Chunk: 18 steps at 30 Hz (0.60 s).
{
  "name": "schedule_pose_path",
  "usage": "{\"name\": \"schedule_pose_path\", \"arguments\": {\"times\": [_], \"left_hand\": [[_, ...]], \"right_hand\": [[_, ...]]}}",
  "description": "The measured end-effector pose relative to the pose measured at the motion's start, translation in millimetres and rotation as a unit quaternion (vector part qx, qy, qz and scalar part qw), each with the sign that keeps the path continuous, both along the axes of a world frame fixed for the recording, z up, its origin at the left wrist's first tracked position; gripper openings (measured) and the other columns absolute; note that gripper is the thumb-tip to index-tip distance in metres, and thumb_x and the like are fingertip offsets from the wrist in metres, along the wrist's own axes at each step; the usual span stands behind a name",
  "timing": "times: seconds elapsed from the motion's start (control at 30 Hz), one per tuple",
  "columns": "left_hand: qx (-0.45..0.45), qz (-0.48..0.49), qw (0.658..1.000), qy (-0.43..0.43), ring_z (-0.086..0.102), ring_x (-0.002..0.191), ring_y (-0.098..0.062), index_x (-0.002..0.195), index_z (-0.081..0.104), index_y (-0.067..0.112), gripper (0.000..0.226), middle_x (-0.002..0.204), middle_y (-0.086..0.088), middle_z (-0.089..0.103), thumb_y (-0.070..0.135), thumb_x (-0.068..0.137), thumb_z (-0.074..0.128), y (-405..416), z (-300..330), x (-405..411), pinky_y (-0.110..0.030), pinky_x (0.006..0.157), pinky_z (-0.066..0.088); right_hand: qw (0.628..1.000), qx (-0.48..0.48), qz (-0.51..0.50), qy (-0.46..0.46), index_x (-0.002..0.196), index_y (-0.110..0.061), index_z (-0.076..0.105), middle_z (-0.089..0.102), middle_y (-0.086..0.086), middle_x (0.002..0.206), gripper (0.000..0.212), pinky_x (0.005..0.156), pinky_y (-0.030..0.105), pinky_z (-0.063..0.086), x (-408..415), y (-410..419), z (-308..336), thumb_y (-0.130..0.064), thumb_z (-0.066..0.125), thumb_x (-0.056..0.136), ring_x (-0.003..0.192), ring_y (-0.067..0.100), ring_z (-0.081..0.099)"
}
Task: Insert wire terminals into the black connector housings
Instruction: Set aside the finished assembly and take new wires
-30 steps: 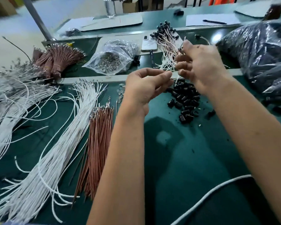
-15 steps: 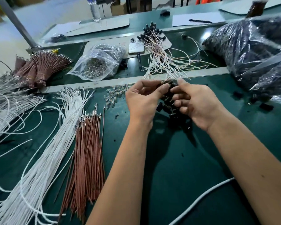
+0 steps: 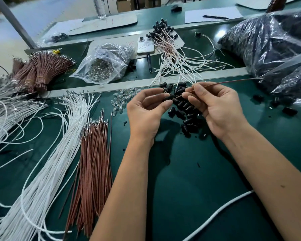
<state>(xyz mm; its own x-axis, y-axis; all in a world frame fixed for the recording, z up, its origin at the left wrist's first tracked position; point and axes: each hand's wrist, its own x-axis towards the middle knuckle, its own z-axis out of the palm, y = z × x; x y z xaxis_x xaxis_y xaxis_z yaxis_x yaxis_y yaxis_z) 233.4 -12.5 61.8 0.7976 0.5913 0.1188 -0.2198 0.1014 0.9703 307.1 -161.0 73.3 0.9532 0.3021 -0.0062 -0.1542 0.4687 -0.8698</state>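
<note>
The left hand (image 3: 146,110) pinches a black connector housing (image 3: 169,98) — mostly hidden by its fingertips. The right hand (image 3: 214,105) pinches a brown wire (image 3: 233,82) whose tip meets the housing; whether the terminal is seated cannot be told. Both hover above the pile of loose housings (image 3: 186,110), partly covered by the hands. The green table (image 3: 189,180) lies bare below the wrists — brown wires (image 3: 92,162) left.

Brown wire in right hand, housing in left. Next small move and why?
Probably push the brown wire leftward into the black housing: the right hand pinches it with its tip at the housing pinched by the left hand; whether it is seated cannot be told.
</note>
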Motion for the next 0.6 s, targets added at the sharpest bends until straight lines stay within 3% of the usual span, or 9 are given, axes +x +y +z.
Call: {"name": "schedule_pose_path", "arguments": {"times": [0.2,0.6], "left_hand": [[-0.007,0.015,1.0,0.007,0.076,0.084,-0.016,0.1,0.066,-0.006,0.033,0.091,-0.014,0.078,-0.016,0.072,0.081,-0.8,1.1,1.8,-0.021,0.076,0.057],[0.008,-0.001,1.0,-0.002,0.075,0.082,-0.016,0.089,0.07,-0.001,0.025,0.091,-0.012,0.078,-0.012,0.071,0.084,-0.5,-0.5,2.1,-0.023,0.076,0.057]], "right_hand": [[0.999,0.004,-0.033,-0.025,0.088,-0.003,0.072,0.077,0.015,0.085,0.01,0.07,0.021,0.06,0.3,-3.0,0.6,0.006,0.075,0.085,0.081,0.028,0.078],[0.999,0.015,-0.047,-0.022,0.092,0.0,0.069,0.077,0.012,0.083,0.008,0.07,0.02,0.059,-2.0,-3.1,2.6,0.008,0.071,0.09,0.08,0.025,0.078]]}}
